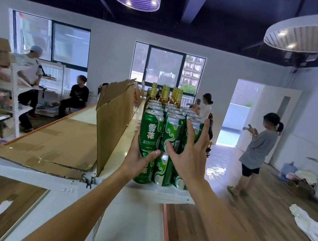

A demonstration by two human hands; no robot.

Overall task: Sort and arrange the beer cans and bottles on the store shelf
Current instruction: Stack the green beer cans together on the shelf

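Both hands on green cans (174, 131), shelf top (156, 193)
L hand (139, 158) wrapped round lower front-left can (143, 176), thumb across its front. R hand (189, 156) wide open, fingers spread, tips touching upper-tier cans, gripping nothing. Front row stacked 2 tiers, more rows behind; gold-neck bottles (165, 95) just beyond. Cardboard (50, 142) flat to the left w/ upright flap beside cans
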